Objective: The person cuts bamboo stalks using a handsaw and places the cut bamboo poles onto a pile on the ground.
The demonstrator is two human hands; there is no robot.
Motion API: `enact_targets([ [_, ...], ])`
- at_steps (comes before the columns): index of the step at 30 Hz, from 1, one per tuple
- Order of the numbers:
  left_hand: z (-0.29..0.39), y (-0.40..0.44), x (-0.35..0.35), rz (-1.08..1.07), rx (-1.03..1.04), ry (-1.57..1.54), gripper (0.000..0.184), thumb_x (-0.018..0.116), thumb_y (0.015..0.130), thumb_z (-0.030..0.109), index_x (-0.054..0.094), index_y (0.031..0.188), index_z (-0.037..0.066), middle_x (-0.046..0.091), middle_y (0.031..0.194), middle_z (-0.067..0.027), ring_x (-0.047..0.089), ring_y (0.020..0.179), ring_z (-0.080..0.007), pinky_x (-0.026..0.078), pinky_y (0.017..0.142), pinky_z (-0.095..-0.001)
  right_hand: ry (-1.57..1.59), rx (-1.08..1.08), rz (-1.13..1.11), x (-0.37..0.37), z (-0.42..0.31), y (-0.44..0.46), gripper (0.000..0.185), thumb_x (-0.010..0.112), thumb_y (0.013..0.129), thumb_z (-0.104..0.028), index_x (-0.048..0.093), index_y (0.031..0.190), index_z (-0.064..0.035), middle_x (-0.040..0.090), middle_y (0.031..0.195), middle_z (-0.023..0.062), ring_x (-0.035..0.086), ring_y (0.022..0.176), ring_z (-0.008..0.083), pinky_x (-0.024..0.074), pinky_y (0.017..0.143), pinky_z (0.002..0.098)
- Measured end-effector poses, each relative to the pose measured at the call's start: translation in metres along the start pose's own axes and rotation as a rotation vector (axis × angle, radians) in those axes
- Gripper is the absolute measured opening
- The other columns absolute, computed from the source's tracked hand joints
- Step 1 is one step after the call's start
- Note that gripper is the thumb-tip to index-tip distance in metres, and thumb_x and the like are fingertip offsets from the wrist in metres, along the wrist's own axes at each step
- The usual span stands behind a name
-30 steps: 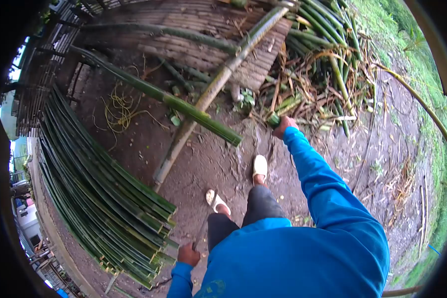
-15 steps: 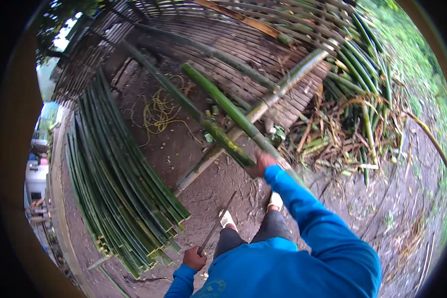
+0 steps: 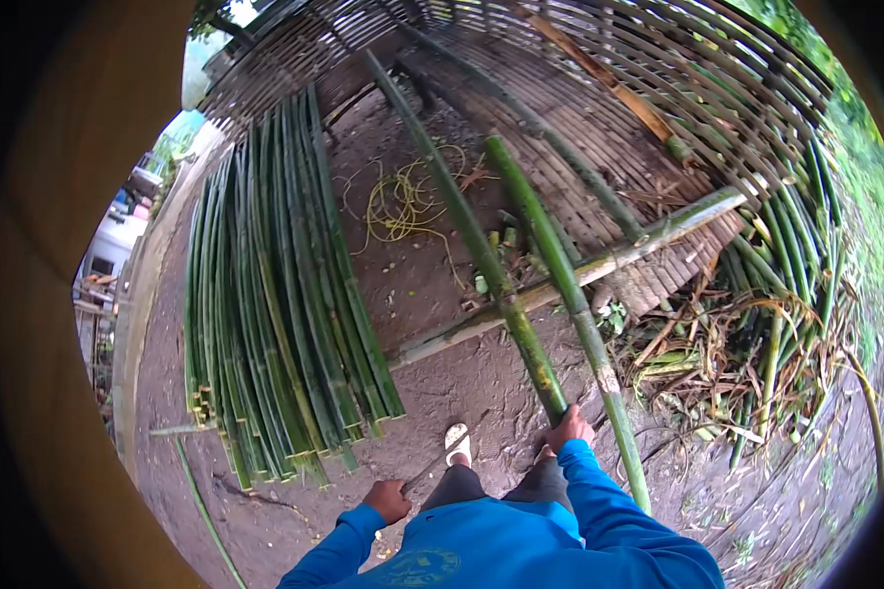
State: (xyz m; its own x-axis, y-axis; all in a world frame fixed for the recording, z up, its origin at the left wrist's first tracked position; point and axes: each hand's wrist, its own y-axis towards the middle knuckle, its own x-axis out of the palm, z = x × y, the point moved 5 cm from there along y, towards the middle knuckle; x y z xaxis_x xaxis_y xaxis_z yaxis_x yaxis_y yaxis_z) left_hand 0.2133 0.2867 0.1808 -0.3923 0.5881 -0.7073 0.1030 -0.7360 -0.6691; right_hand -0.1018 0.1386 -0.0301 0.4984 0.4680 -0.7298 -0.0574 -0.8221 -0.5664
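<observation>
My left hand (image 3: 388,502) is closed round the handle of a long, thin machete (image 3: 430,469), low in front of my left leg. The blade points up and to the right. At the near end of a green bamboo pole (image 3: 530,353), my right hand (image 3: 569,429) is closed on the pole. That pole runs away from me across a pale log (image 3: 462,332) lying crosswise. A second green bamboo pole (image 3: 580,314) rests over the same log, just right of my right hand and apart from it.
Left lies a wide row of cut bamboo poles (image 3: 285,294). Behind the log are a tangle of yellow cord (image 3: 403,201) and a slatted bamboo platform (image 3: 599,147). Bamboo scraps and dry husks (image 3: 702,334) are heaped on the right, near more green stalks (image 3: 796,236).
My right hand has moved nearer my body and now grips the left pole's near end. My left hand still holds the machete. The view has shifted, with the bamboo row appearing more upright.
</observation>
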Motion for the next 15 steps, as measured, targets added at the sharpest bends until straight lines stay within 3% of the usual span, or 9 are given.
enact_targets([
  [3, 0.004, 0.004, 0.000, -0.069, 0.027, -0.016, 0.024, 0.058, 0.068, 0.023, 0.058, 0.076, 0.000, 0.060, 0.077, -0.0222, 0.059, 0.074, -0.0394, 0.048, 0.070, -0.0467, -0.070, -0.026, -0.029, -0.020, -0.003, 0.007, 0.058, 0.069, 0.065, -0.035, 0.044, 0.107, -0.0043, 0.063, 0.094, 0.0213, 0.062, 0.089, 0.0366, 0.0485, 0.079, 0.0433],
  [7, -0.007, 0.001, 0.008, -0.016, 0.098, -0.137, 0.018, 0.056, 0.066, 0.018, 0.056, 0.074, 0.001, 0.058, 0.072, -0.0230, 0.057, 0.069, -0.0407, 0.046, 0.064, -0.0466, -0.141, -0.028, 0.014, 0.008, 0.028, 0.048, 0.058, 0.066, 0.065, -0.027, 0.042, 0.113, -0.0056, 0.061, 0.097, 0.0198, 0.061, 0.087, 0.0366, 0.0482, 0.078, 0.0440],
  [10, -0.009, -0.011, 0.011, -0.068, 0.036, -0.146, 0.023, 0.055, 0.068, 0.021, 0.057, 0.078, 0.001, 0.059, 0.073, -0.0227, 0.058, 0.070, -0.0403, 0.047, 0.065, -0.0463, -0.124, -0.055, 0.153, 0.007, 0.039, 0.064, 0.056, 0.069, 0.062, -0.020, 0.042, 0.110, -0.0073, 0.057, 0.099, 0.0204, 0.059, 0.088, 0.0376, 0.0482, 0.077, 0.0449],
  [15, -0.027, -0.027, 0.025, -0.097, -0.017, -0.197, 0.026, 0.055, 0.069, 0.026, 0.057, 0.078, 0.001, 0.060, 0.073, -0.0235, 0.058, 0.071, -0.0414, 0.047, 0.066, -0.0467, -0.154, -0.135, 0.352, -0.010, 0.036, 0.065, 0.049, 0.066, 0.064, -0.011, 0.047, 0.109, -0.0089, 0.054, 0.100, 0.0141, 0.052, 0.098, 0.0351, 0.0425, 0.083, 0.0467],
])
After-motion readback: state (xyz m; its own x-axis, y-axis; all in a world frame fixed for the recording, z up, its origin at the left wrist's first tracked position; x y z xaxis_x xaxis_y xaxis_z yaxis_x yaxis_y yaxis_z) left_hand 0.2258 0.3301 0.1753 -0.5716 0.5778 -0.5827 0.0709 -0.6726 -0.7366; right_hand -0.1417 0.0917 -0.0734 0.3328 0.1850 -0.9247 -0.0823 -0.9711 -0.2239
